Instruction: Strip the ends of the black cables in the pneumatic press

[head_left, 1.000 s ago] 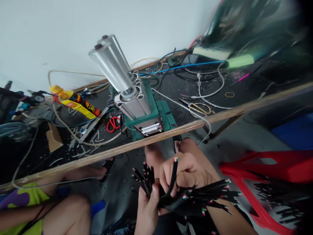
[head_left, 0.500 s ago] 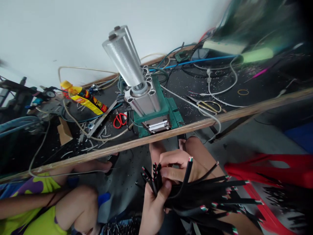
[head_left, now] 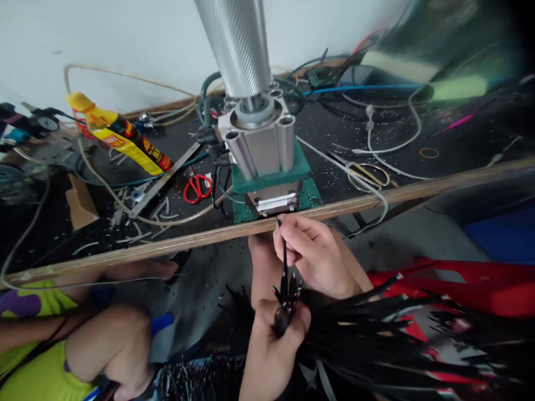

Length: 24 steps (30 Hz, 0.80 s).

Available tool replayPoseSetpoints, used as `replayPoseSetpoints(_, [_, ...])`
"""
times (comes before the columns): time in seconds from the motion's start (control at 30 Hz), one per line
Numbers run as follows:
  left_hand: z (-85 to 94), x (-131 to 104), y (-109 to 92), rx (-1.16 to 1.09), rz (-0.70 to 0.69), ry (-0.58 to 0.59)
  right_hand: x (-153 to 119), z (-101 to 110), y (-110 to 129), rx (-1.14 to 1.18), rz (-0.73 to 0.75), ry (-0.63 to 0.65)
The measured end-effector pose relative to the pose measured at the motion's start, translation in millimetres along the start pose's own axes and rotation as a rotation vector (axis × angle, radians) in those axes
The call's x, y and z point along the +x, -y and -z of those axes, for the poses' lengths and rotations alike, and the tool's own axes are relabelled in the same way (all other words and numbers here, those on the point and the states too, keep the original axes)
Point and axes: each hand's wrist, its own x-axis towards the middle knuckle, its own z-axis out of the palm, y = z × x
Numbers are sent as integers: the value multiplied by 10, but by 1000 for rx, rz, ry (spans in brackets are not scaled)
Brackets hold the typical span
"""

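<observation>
My left hand [head_left: 273,345] is closed around a small bunch of black cables [head_left: 287,301], whose cut ends show red, green and white wire tips. Above it, my right hand [head_left: 315,250] pinches a single black cable [head_left: 285,253] between thumb and fingers; its lower end runs down to the bunch. The tip of that cable is just in front of the pneumatic press [head_left: 263,139], close to its metal jaw [head_left: 276,204] with white strips. Across my lap and to the right spreads a large pile of black cables [head_left: 355,334], partly blurred.
On the bench [head_left: 200,239] lie red-handled scissors [head_left: 197,188], gold-handled scissors [head_left: 368,175], a yellow bottle [head_left: 121,136], a steel ruler [head_left: 165,181] and cable scraps. A red stool [head_left: 468,287] stands at right. Another person's leg [head_left: 111,340] is at lower left.
My right hand has moved up from the bunch toward the press, drawing one cable upward. My view has moved closer to the press. My left hand still grips the bunch.
</observation>
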Motion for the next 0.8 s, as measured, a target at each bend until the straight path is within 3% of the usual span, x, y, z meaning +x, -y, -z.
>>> replayPoseSetpoints(0.1, [-59, 27, -42, 22, -28, -91, 67, -7, 33, -93, -62, -10])
replayPoseSetpoints(0.17, [-99, 47, -122, 39, 5, -14, 62, -4, 60, -169, -99, -22])
replayPoseSetpoints(0.3, [-117, 73, -225, -17, 4, -17, 50, -15, 124, -309, -113, -64])
replayPoseSetpoints(0.5, [-81, 106, -274, -92, 38, -46, 158, -82, 82, -310, -65, -137])
replayPoseSetpoints(0.8, [-195, 72, -562, -186, 69, -167, 248, -210, 139, -244, -160, -189])
